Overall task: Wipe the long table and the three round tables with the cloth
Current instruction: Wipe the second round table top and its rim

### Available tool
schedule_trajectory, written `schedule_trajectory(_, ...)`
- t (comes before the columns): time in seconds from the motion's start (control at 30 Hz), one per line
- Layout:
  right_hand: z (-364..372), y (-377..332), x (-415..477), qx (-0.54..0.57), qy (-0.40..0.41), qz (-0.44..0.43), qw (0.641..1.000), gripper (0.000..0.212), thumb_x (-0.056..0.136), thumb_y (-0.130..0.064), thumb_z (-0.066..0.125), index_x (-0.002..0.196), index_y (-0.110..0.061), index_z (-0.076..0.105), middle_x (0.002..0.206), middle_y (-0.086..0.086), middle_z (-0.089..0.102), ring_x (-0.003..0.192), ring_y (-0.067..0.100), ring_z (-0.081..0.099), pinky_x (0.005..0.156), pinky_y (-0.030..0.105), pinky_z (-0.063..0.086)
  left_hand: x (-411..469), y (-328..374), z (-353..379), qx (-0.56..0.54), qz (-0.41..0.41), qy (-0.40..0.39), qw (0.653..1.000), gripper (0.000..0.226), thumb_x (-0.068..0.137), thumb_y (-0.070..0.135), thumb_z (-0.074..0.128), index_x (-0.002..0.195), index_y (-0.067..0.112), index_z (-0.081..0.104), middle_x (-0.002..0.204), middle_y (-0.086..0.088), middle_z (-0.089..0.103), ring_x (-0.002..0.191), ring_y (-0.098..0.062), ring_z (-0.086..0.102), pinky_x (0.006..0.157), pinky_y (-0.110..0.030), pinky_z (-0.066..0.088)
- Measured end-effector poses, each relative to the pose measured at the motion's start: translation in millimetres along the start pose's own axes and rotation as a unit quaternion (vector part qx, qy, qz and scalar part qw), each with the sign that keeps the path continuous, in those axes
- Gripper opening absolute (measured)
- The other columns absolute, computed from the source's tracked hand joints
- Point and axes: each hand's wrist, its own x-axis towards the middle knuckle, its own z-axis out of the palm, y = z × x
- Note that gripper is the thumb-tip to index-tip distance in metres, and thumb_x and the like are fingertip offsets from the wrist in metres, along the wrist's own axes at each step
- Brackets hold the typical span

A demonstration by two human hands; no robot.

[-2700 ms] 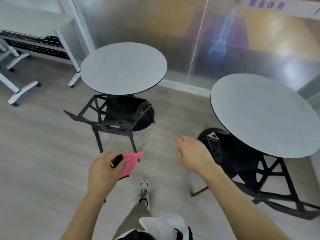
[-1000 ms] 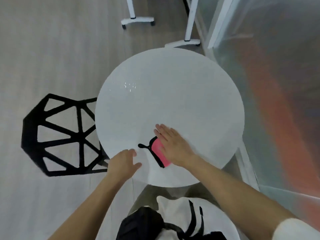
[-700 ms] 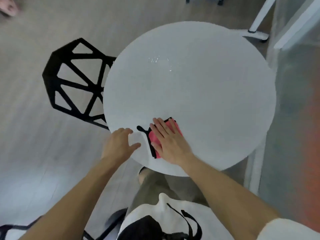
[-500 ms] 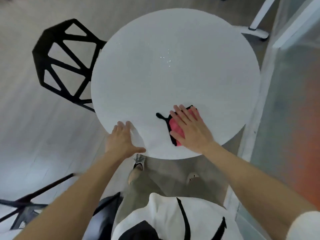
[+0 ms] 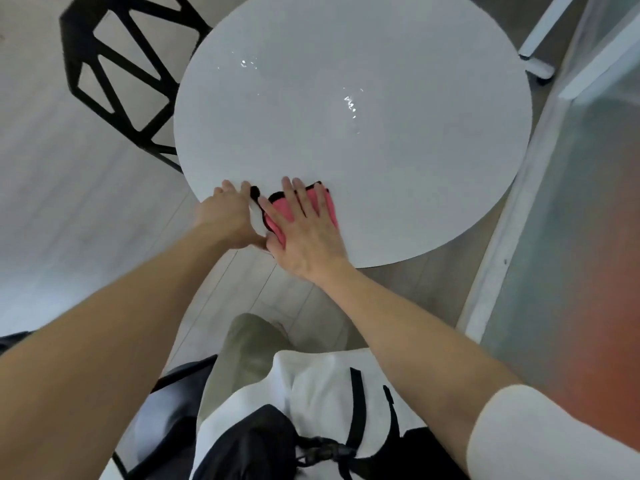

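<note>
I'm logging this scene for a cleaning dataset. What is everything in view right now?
table: 1, white, round, centre
cloth: 1, pink with black trim, at the table's near rim
chair: 2, black, one left of the table, one partly seen lower left
table leg: 1, white, top right
glass wall: 1, frosted, right
floor: pale wood
bag: 1, black, on the person's front
left hand: flat on the near rim, beside the cloth
right hand: flat on the cloth

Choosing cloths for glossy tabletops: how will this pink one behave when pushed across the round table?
Probably floppy and light: the pink cloth lies flattened under the right hand. Likely glides easily, since the round table looks glossy.
</note>
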Motion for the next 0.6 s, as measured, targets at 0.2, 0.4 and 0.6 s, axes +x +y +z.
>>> schedule_trajectory(0.2,-14.2,118.3,-25.0,-0.035,0.043,-0.015,0.998,0.072,0.106,-0.065,0.038,0.171,-0.034,0.029,0.18,0.011,0.02,0.167,0.032,0.017,0.133,0.061,0.009,-2.8,-0.5,-6.5,-0.007,0.006,-0.002,1.0,0.15,0.048,0.084,0.092,0.161,0.015,0.022,0.154,-0.019,0.038,0.14,-0.038,0.046,0.098,-0.051,0.054)
schedule_trajectory(0.4,-34.8,177.8,-2.8,-0.023,0.061,0.28,0.958,0.075,0.107,-0.065,0.026,0.172,-0.028,0.02,0.179,0.023,0.013,0.167,0.04,0.011,0.13,0.069,0.01,1.3,4.1,-7.7,0.016,-0.013,-0.01,1.0,0.158,0.046,0.086,0.092,0.164,0.012,0.018,0.159,-0.024,0.037,0.144,-0.041,0.044,0.105,-0.052,0.052)
schedule_trajectory(0.6,-3.5,1.6,-11.2,0.015,0.003,0.057,0.998,0.071,0.112,-0.058,0.027,0.174,-0.025,0.019,0.18,0.024,0.006,0.168,0.04,0.001,0.13,0.067,0.005,0.5,11.1,-9.0,0.001,-0.024,-0.027,0.999,0.161,0.046,0.077,0.098,0.166,0.007,0.015,0.16,-0.028,0.034,0.146,-0.043,0.041,0.103,-0.052,0.056)
